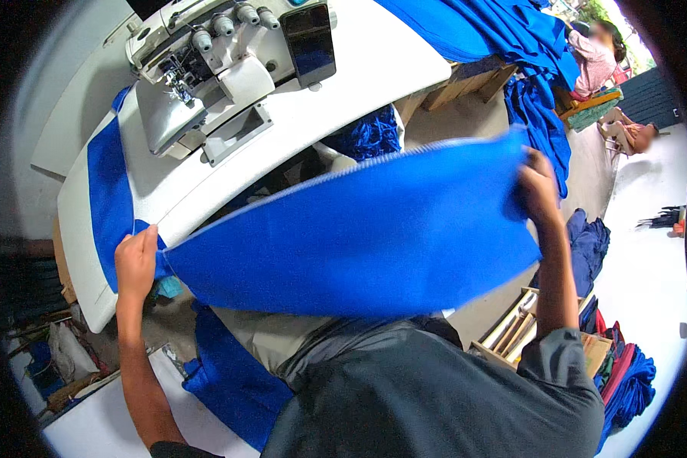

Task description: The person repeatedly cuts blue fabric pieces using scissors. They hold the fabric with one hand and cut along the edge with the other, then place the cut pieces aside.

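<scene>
Left hand (pixel 137 263) has one end of the blue cloth (pixel 359 237) pinched, right hand (pixel 540 187) grips the other. It's spread between them over the lap, right by the white bench (pixel 359 88) with the sewing machine (pixel 244 80) on it.

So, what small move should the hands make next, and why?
Perhaps swing the right hand toward the white table, letting the blue cloth settle there: the left hand grips its narrow part, while its wide part, spread between both hands, seems to hang clear of the table.
</scene>
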Action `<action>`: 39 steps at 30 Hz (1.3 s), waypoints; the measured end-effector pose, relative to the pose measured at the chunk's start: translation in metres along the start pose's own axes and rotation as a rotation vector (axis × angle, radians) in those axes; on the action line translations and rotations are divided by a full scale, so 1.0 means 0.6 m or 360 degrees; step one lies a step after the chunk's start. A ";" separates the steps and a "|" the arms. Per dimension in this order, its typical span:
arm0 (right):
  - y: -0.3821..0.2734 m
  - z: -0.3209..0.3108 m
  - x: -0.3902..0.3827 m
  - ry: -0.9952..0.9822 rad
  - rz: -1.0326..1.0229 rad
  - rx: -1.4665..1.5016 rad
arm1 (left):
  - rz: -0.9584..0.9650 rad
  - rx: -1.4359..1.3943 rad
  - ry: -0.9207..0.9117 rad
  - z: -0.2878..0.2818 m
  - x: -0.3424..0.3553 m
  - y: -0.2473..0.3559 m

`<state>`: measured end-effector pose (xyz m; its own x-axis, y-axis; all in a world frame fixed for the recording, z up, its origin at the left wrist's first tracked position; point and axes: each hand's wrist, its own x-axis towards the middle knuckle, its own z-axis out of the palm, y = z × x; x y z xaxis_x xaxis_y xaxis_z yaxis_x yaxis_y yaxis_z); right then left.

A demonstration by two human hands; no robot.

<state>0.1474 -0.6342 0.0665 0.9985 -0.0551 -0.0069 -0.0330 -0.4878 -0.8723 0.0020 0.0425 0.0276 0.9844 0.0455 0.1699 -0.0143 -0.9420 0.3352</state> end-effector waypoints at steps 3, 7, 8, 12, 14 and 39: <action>0.089 0.068 0.084 -0.0637 0.0115 -0.0323 | -0.0025 0.0036 -0.0057 0.035 0.020 0.042; 0.228 0.154 0.089 -0.0889 -0.0264 -0.1227 | 0.0031 0.0187 -0.0293 0.073 0.019 0.084; 0.238 0.174 0.083 -0.0931 -0.0238 -0.1289 | 0.0069 0.0244 -0.0318 0.075 0.013 0.086; 0.261 0.199 0.050 -0.0703 -0.0036 -0.1129 | 0.0238 0.0149 -0.0226 0.067 -0.003 0.075; 0.266 0.199 0.042 -0.0635 -0.0003 -0.1106 | 0.0420 0.0113 -0.0161 0.045 -0.001 0.084; -0.094 0.540 -0.074 -0.1319 -0.0507 -0.0056 | 0.0297 -0.0008 -0.0317 0.062 -0.001 0.055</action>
<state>0.1193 -0.3217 -0.0423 0.6714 0.7296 -0.1301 0.2642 -0.3997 -0.8777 0.0077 -0.0011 0.0043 0.9797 -0.1957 0.0437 -0.1993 -0.9262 0.3200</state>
